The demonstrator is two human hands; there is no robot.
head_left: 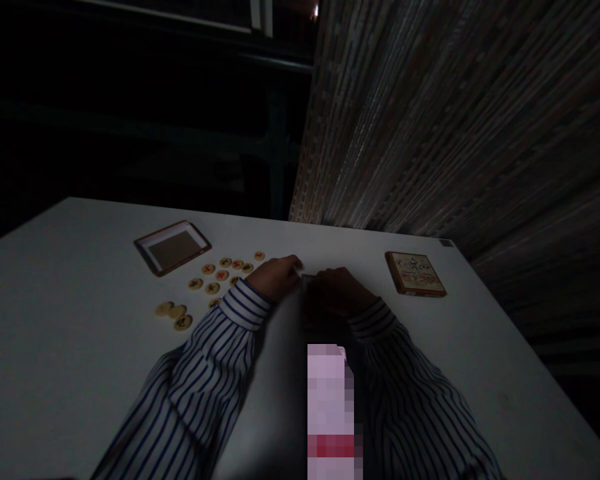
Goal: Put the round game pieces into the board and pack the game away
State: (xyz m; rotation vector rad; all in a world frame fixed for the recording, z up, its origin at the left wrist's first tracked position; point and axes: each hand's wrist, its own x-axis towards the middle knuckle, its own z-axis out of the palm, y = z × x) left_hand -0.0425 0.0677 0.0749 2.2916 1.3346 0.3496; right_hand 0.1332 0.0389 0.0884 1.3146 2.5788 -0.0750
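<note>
On a white table (55, 320) my left hand (279, 275) and my right hand (336, 291) meet near the middle, both in striped sleeves. Their fingers are curled and pinch a small flat thing (307, 275) between them; it is too dark to name. Just left of my left hand lie several round wooden game discs (223, 275) with red and dark marks, and three more discs (175, 313) sit nearer the table's left front.
An open shallow box tray (173, 247) with a brown rim lies at the back left. A square box lid (415, 273) with printed figures lies at the right. A tall striped wall panel (455, 113) rises behind the table's right side. The room is dark.
</note>
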